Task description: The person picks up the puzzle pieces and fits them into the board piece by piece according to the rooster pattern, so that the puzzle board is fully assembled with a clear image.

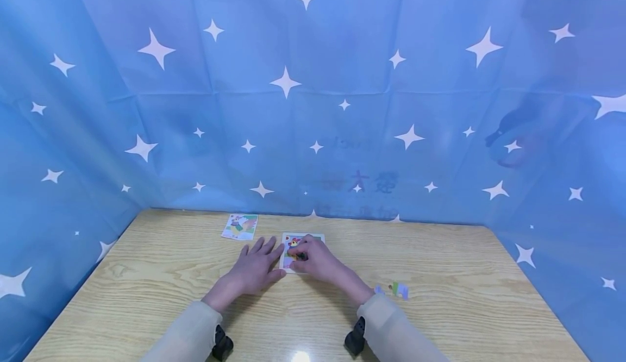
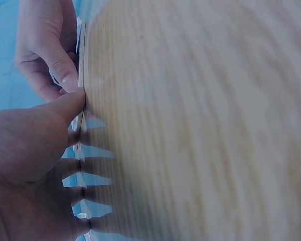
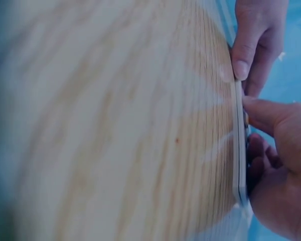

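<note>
A small white-framed puzzle board with colourful pieces lies on the wooden table. My left hand rests flat on the table just left of it, fingers spread, its thumb touching the board's edge. My right hand is on top of the board with curled fingers, pinching a puzzle piece against it. In the right wrist view the right hand sits over the thin board, while a left-hand fingertip holds its far edge.
A colourful picture card lies at the back left of the table. Some loose puzzle pieces sit to the right of my right forearm. A blue star-patterned cloth walls in the table on three sides.
</note>
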The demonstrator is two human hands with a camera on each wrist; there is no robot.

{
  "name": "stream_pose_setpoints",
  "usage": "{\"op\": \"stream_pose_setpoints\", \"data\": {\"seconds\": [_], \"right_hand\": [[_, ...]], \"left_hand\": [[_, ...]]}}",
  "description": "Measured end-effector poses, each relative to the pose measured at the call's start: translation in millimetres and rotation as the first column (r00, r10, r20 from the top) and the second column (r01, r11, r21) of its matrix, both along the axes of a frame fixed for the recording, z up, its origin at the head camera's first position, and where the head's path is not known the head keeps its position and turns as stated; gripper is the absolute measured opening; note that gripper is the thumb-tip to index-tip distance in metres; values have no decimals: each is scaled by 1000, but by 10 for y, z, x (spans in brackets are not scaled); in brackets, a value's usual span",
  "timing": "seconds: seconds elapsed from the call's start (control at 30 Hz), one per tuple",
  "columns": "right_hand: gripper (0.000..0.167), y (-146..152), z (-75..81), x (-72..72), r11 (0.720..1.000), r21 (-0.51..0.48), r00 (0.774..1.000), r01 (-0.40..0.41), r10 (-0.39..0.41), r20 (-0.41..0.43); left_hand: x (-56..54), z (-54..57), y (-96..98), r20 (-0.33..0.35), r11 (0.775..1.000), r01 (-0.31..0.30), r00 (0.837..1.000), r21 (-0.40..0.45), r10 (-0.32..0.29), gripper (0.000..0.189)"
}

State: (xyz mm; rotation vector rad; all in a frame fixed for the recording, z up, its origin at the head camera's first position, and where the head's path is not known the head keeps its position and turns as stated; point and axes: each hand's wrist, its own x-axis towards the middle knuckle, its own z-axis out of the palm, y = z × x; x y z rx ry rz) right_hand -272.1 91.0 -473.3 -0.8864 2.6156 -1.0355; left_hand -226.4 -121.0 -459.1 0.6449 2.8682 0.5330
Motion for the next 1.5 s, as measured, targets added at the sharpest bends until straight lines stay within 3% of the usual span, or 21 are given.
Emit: {"op": "stream_pose_setpoints", "data": {"seconds": [0.17, 0.43, 0.83, 1.1, 1.5], "right_hand": [[34, 8, -5, 0, 1000, 8, 999, -5, 5, -32], [24, 46, -13, 21, 994, 55, 988, -93, 99, -122], [36, 151, -30, 14, 994, 1, 991, -110, 110, -76], [28, 94, -48, 27, 992, 46, 980, -121, 127, -150], [22, 44, -57, 9, 993, 57, 974, -102, 111, -197]], "left_hand": [[-8, -19, -9, -11, 1000, 16, 1000, 2, -16, 64], [-11, -31, -5, -6, 1000, 1, 1000, -8, -1, 63], [-8, -43, 2, -4, 1000, -8, 1000, -17, 8, 64], [-16, -55, -1, -13, 1000, -9, 1000, -13, 9, 63], [-8, -21, -2, -14, 1000, -3, 1000, -9, 3, 64]]}}
